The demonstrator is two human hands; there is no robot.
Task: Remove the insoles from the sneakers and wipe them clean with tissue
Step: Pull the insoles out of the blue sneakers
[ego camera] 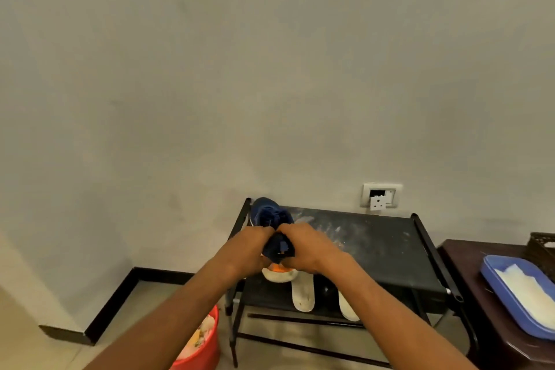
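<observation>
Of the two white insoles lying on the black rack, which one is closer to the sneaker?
The left insole: it lies right beside the sneaker that both hands hold. The other insole lies further right.

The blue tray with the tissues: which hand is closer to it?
The right hand. It grips the blue sneaker on the black rack, well left of the blue tray; the left hand grips the sneaker's other side, farther away.

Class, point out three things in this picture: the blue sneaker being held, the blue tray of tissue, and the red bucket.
blue sneaker (268, 215), head view, on its toe upper.
blue tray (492, 275), head view, on its near rim.
red bucket (207, 353), head view, on its outer wall.
</observation>
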